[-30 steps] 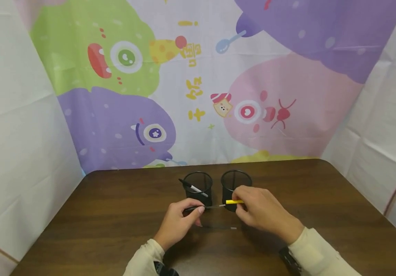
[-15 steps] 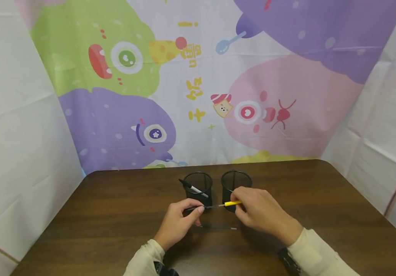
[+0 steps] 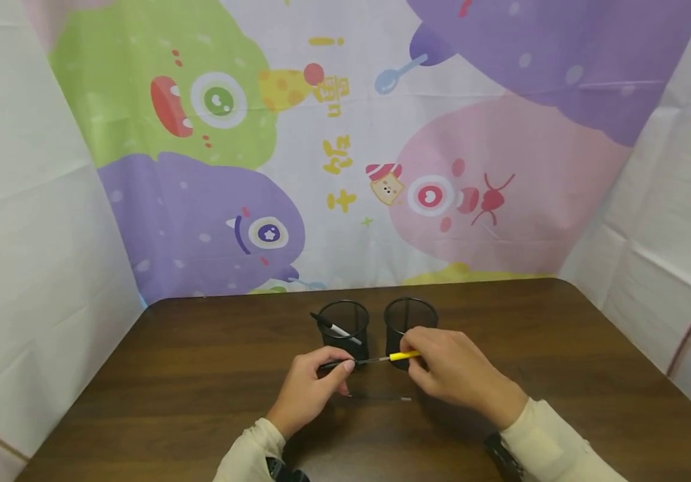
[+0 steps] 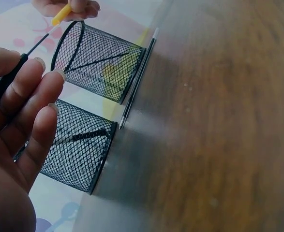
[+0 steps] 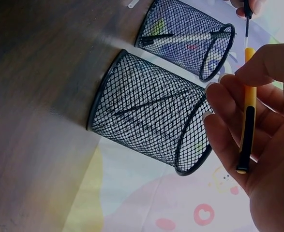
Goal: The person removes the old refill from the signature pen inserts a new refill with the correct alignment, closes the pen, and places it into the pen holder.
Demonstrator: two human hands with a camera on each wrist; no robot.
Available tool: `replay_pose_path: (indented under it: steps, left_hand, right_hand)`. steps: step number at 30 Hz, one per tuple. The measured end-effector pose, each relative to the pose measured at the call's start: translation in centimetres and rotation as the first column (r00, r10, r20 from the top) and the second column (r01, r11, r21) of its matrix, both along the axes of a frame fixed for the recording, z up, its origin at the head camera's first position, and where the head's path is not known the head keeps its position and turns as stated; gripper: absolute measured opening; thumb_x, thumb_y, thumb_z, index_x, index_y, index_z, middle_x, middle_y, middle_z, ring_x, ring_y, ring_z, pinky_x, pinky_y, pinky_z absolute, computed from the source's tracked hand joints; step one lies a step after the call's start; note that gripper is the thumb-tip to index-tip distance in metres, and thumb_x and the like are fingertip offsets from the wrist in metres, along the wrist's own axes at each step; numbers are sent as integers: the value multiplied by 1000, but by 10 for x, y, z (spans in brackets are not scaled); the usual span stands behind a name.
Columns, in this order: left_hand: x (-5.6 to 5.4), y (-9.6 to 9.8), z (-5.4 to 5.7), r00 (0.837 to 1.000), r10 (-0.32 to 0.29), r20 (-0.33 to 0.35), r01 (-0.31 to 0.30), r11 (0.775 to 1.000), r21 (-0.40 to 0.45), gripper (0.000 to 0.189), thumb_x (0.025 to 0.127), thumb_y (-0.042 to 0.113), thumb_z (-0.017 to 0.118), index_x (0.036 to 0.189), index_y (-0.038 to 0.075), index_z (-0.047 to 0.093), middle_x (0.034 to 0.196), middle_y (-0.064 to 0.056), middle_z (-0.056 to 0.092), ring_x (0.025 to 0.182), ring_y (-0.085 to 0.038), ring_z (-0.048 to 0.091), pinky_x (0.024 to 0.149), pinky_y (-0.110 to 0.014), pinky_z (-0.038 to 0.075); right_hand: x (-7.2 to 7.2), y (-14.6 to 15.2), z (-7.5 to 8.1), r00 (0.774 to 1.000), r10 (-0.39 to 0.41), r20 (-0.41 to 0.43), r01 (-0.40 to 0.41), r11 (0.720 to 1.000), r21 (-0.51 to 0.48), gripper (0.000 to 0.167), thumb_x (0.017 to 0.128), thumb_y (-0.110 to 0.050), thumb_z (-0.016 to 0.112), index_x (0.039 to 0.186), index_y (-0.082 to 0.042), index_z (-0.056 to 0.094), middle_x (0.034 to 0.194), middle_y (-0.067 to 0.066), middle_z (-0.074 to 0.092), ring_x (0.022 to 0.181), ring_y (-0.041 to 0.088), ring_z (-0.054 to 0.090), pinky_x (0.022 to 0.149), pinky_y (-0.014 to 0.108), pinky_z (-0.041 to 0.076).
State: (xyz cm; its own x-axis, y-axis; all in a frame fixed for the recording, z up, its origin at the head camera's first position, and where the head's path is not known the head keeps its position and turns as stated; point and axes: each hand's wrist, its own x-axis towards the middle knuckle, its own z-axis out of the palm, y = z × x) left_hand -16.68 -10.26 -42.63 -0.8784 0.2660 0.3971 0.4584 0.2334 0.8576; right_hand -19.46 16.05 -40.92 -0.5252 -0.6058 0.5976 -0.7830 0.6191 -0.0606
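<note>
Brown tabletop, cartoon backdrop, yellow barrel

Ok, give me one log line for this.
left hand: pinches black pen section; right hand: holds yellow pen barrel; pen refill: on table; black-and-white pen: in left mesh cup
</note>
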Motion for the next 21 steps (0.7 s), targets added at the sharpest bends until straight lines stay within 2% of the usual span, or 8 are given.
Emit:
replay_pose_path:
  steps: [11,17,21]
  left_hand:
    - [1,-2,-1,1000,4,-26,-4,1000,-5,9,96,7,68,99,0,71,67,-9,67,59,-20,66,59,-26,53]
    - [1,-1,1,1000,-7,-16,7,1000,1,10,96,7,68,99,-1,71,70,-14,67,59,-21,67,60,-28,56]
    - [1,-2,1,1000,-6,-12,6,1000,0,6,96,7,68,98,2,71,70,-7,67,60,-21,67,60,-29,56]
  right_hand:
    - [-1,-1,-1,1000,-5,-8,5,1000,16,18,76,-8,70,88,-17,61,79,-13,55,59,2,42,52,21,43]
    - [-1,-1,-2,1000,-14,-15,14,1000,20,18,75,-8,71,88,-17,62,78,-13,55,60,2,43,52,22,43]
    - [-1,-3,-3,1000,-3,-11,3,1000,21,19,75,-7,72,88,-16,62,79,-13,56,60,1,43,52,21,43]
